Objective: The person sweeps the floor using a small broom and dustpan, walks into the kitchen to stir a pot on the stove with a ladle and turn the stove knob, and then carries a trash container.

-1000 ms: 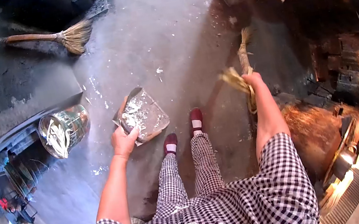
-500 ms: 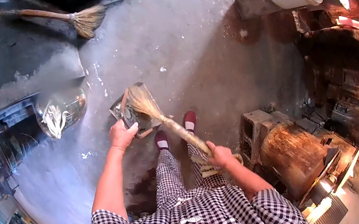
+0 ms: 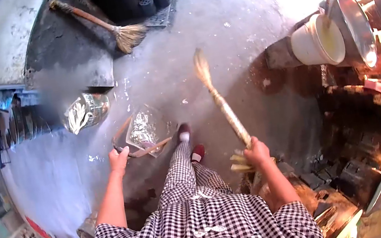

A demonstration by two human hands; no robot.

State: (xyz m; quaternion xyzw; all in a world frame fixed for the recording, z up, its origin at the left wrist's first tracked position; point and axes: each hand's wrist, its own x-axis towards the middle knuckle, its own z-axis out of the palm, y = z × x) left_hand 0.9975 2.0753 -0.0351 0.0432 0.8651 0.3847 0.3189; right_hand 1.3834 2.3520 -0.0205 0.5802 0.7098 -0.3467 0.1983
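My left hand (image 3: 119, 160) is closed on the wooden handle of a dustpan (image 3: 147, 129), which holds pale debris and hangs left of my feet. In my right hand (image 3: 257, 152) is a straw broom (image 3: 222, 103), gripped near its lower end, with its bristles pointing up and away over the floor. The broom head and the dustpan are apart. Small white bits lie scattered on the concrete floor (image 3: 180, 70).
A second broom (image 3: 96, 20) lies on a dark slab at the upper left, above a glass-like container (image 3: 93, 107) with white pieces. At the right are a white bucket (image 3: 311, 43), a large metal basin (image 3: 355, 23) and a cluttered, rusty area.
The straw broom has swung off the dustpan, out to the right and forward. The dustpan has tilted, so its debris shows again. My feet have stepped and the view has turned right.
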